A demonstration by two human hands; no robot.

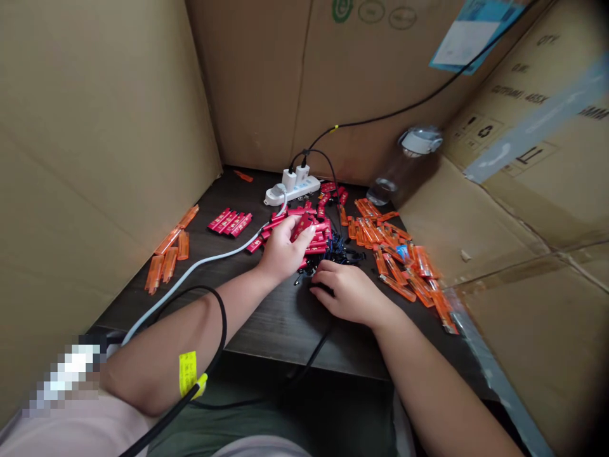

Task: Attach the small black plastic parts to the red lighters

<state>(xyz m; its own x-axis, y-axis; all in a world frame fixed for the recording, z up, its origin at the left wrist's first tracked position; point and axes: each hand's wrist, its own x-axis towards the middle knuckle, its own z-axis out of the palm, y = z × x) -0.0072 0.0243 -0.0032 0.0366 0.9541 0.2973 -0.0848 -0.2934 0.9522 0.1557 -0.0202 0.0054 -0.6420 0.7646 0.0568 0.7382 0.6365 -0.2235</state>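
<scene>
My left hand (284, 246) is closed with the thumb on top, gripping red lighter casings (302, 223) with gold print above a heap of similar ones. Close by on the right, my right hand (343, 289) has its fingers curled at the near edge of a pile of small black and dark blue parts (339, 249). Its fingertips are partly hidden, so whatever they pinch does not show. Further left, a short row of red casings (230, 223) lies side by side on the dark table (266, 317).
Orange translucent lighter bodies (380, 231) are scattered on the right; a smaller orange group (169, 257) lies left. Behind the heap sits a white power strip (292, 190) with plugged-in chargers. A white cable (200, 260) crosses leftward. A clear bottle (402, 165) stands by cardboard walls (257, 82).
</scene>
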